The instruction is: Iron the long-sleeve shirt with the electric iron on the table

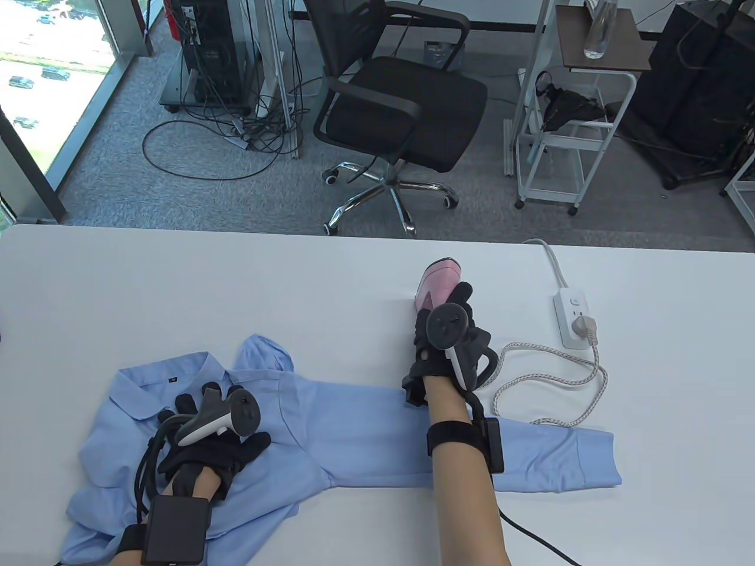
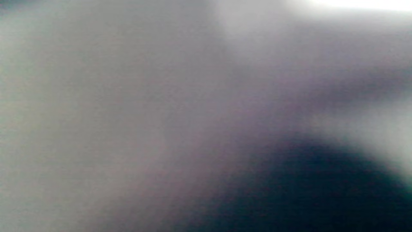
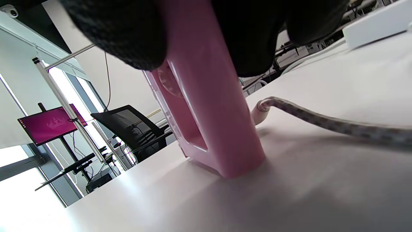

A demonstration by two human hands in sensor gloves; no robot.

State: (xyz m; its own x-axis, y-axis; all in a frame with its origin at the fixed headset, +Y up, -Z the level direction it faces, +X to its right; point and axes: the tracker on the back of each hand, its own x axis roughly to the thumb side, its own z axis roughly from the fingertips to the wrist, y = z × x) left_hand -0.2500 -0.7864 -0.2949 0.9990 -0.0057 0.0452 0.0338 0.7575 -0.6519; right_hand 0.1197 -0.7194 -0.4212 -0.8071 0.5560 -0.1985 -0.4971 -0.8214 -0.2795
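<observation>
Shirt [image 1: 330, 430] flat under spread left hand [image 1: 206, 436] | right hand [image 1: 451, 342] grips iron [image 1: 433, 283], standing beyond sleeve

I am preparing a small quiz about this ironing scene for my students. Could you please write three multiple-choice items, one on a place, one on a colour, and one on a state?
1. Where does the iron stand?
A. on the bare table, beyond the sleeve
B. on the shirt collar
C. on the office chair

2. What colour is the shirt?
A. white
B. light blue
C. pink

3. What is the left hand doing?
A. lifting the iron
B. pulling a plug
C. resting flat on the shirt

Answers:
1. A, since the right wrist view shows its pink base on the white table.
2. B, as the table view shows.
3. C, since its straight fingers lie on the cloth near the collar, while the right hand grips the iron.
</observation>
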